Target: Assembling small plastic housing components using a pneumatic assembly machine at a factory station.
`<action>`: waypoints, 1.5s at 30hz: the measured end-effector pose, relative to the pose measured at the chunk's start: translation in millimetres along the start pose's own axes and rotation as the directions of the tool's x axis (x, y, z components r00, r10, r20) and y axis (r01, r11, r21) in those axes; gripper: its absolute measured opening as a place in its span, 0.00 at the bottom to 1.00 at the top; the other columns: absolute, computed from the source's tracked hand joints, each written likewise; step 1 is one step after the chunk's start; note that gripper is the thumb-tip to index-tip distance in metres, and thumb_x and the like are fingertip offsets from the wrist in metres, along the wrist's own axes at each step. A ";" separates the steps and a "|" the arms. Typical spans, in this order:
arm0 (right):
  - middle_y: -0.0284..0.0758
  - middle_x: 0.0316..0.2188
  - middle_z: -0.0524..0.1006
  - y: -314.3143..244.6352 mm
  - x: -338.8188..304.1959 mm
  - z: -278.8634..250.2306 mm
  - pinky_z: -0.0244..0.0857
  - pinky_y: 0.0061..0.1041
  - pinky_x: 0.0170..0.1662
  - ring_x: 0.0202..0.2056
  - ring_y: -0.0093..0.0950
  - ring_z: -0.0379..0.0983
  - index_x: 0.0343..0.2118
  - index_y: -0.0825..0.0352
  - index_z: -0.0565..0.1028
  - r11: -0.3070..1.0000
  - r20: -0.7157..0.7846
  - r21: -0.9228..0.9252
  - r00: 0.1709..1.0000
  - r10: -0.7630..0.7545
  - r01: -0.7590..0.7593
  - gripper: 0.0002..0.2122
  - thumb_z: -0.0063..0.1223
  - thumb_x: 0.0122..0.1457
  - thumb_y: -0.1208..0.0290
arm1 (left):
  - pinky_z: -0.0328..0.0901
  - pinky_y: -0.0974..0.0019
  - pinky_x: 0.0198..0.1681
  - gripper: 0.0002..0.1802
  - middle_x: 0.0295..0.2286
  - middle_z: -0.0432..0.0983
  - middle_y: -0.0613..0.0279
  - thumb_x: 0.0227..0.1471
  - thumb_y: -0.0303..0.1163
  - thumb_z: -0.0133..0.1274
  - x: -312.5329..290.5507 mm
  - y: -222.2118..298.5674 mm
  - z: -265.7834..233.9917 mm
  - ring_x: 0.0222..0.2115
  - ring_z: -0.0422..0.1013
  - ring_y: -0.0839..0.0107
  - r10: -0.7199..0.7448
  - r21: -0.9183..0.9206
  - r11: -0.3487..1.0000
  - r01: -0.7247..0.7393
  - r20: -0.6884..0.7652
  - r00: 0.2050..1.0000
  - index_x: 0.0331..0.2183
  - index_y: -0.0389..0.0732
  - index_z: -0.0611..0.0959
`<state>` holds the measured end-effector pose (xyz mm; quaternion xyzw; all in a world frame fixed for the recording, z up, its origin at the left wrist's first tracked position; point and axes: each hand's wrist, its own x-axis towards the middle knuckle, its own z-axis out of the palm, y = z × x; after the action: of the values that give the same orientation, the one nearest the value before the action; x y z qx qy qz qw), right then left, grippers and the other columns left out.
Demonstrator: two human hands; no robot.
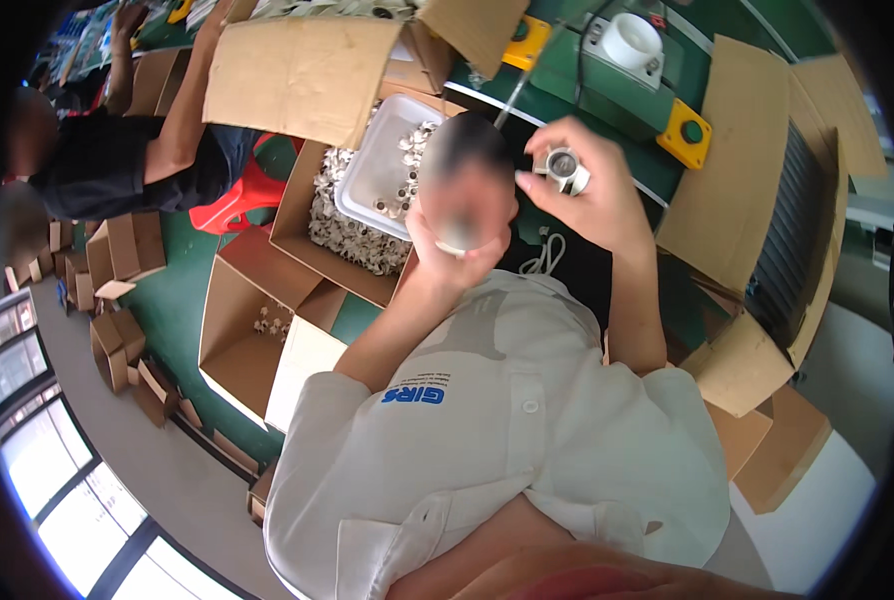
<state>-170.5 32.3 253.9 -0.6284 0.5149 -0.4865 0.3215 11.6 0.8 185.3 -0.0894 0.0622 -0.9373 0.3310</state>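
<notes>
My right hand (607, 205) is raised over the bench edge, its thumb and fingers pinching a small white fitting with a round grey metal centre (564, 170). My left hand (450, 262) is closed in front of my chest, left of the other. A pale rim of a white part (452, 248) shows at its palm; the rest of that hand and what it holds is blurred. Just beyond it, a translucent plastic tray (357, 190) with small white and brown parts rests on an open carton (292, 225) full of small white pieces.
On the green bench stands a machine with a white round cup (632, 40), between yellow button housings (685, 135). A large open carton (727, 160) with dark ribbed contents is at right. Another open carton (242, 345) sits lower left. A co-worker (117, 165) works beyond a red stool (237, 205).
</notes>
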 end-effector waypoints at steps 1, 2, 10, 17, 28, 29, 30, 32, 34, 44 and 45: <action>0.29 0.27 0.73 29.9 -7.1 10.8 0.60 0.16 0.27 0.23 0.19 0.67 0.35 0.64 0.73 0.991 0.121 0.089 0.988 0.092 -0.103 0.12 0.63 0.48 0.80 | 0.54 0.78 0.13 0.16 0.28 0.64 0.57 0.55 0.43 0.45 -17.9 0.5 -12.2 0.25 0.61 0.69 0.005 -0.012 1.000 -0.006 -0.063 0.998 0.34 0.38 0.74; 0.29 0.27 0.73 51.4 -14.3 23.6 0.60 0.16 0.27 0.23 0.19 0.67 0.35 0.64 0.73 0.989 0.139 0.098 0.986 0.093 -0.107 0.12 0.63 0.48 0.80 | 0.54 0.78 0.13 0.16 0.28 0.64 0.57 0.55 0.43 0.45 -32.5 3.6 -22.6 0.25 0.61 0.69 0.025 -0.012 1.000 -0.026 -0.070 0.997 0.34 0.38 0.74; 0.35 0.33 0.76 150.2 11.1 162.3 0.68 0.17 0.26 0.22 0.22 0.70 0.47 0.69 0.69 0.464 0.506 0.467 0.658 0.558 -0.753 0.20 0.61 0.51 0.75 | 0.58 0.73 0.18 0.18 0.27 0.65 0.60 0.55 0.46 0.46 -91.1 45.9 -50.0 0.25 0.62 0.69 0.361 0.011 0.931 -0.365 -0.172 0.917 0.29 0.40 0.75; 0.37 0.36 0.78 155.0 22.7 148.1 0.70 0.19 0.37 0.35 0.22 0.74 0.52 0.71 0.69 0.874 0.260 0.291 0.912 0.318 -0.388 0.20 0.55 0.57 0.71 | 0.63 0.66 0.31 0.15 0.30 0.70 0.58 0.52 0.42 0.46 -62.3 48.6 -52.1 0.32 0.65 0.67 0.463 0.234 0.882 -0.408 -0.277 0.842 0.32 0.39 0.77; 0.35 0.25 0.76 5.3 -37.3 41.4 0.63 0.18 0.26 0.23 0.21 0.68 0.44 0.72 0.73 0.907 0.025 -0.002 0.907 0.421 -0.421 0.14 0.47 0.65 0.65 | 0.60 0.60 0.51 0.17 0.41 0.74 0.50 0.49 0.31 0.40 65.8 -7.1 -17.0 0.44 0.68 0.57 0.363 0.906 0.133 -0.402 0.333 0.870 0.37 0.35 0.80; 0.35 0.25 0.76 2.4 -37.5 36.4 0.62 0.18 0.26 0.23 0.21 0.68 0.44 0.73 0.73 0.932 -0.040 -0.014 0.932 0.360 -0.361 0.14 0.46 0.65 0.66 | 0.60 0.60 0.51 0.17 0.41 0.74 0.50 0.51 0.31 0.40 76.1 -12.6 -11.4 0.45 0.68 0.57 0.234 0.885 -0.045 -0.464 0.460 0.856 0.37 0.34 0.80; 0.35 0.25 0.76 2.2 -37.2 29.1 0.62 0.18 0.26 0.23 0.21 0.68 0.44 0.73 0.73 0.935 -0.074 -0.027 0.933 0.352 -0.354 0.14 0.46 0.65 0.66 | 0.60 0.60 0.51 0.17 0.41 0.74 0.50 0.51 0.31 0.40 84.3 -17.9 -5.6 0.45 0.68 0.57 0.208 0.877 -0.028 -0.480 0.475 0.855 0.37 0.34 0.80; 0.35 0.24 0.76 7.6 -39.1 14.0 0.61 0.18 0.24 0.21 0.22 0.69 0.44 0.73 0.73 0.925 -0.117 0.128 0.921 0.372 -0.357 0.14 0.47 0.65 0.65 | 0.62 0.61 0.50 0.17 0.41 0.75 0.50 0.53 0.29 0.41 91.4 -27.9 8.2 0.44 0.69 0.58 0.118 0.916 -0.071 -0.394 0.400 0.909 0.39 0.33 0.80; 0.36 0.23 0.76 12.9 -36.1 -0.8 0.60 0.18 0.22 0.20 0.23 0.69 0.44 0.72 0.73 0.901 -0.143 0.288 0.915 0.377 -0.326 0.14 0.47 0.65 0.65 | 0.63 0.62 0.49 0.16 0.41 0.75 0.50 0.54 0.28 0.41 100.1 -31.5 21.4 0.43 0.69 0.59 0.037 0.938 -0.147 -0.313 0.322 0.946 0.40 0.31 0.80; 0.37 0.29 0.77 -1.0 -8.8 -41.3 0.66 0.16 0.24 0.23 0.23 0.73 0.45 0.72 0.73 0.770 -0.104 0.579 0.913 0.395 -0.267 0.14 0.49 0.65 0.66 | 0.68 0.68 0.40 0.19 0.40 0.77 0.56 0.47 0.19 0.56 136.0 -0.6 94.7 0.38 0.73 0.65 -0.334 0.775 -0.530 -0.344 0.182 0.925 0.44 0.35 0.81; 0.37 0.29 0.77 0.6 -3.7 -44.5 0.66 0.16 0.24 0.23 0.23 0.73 0.45 0.72 0.73 0.771 -0.108 0.582 0.915 0.388 -0.259 0.14 0.49 0.65 0.66 | 0.68 0.68 0.40 0.19 0.40 0.77 0.56 0.47 0.19 0.56 140.8 -1.6 99.5 0.38 0.73 0.65 -0.339 0.769 -0.535 -0.349 0.183 0.923 0.44 0.35 0.81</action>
<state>-212.6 40.0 266.6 -0.3503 0.4845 -0.6187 0.5097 -76.3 -92.6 300.5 0.0670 -0.8583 -0.4478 0.2416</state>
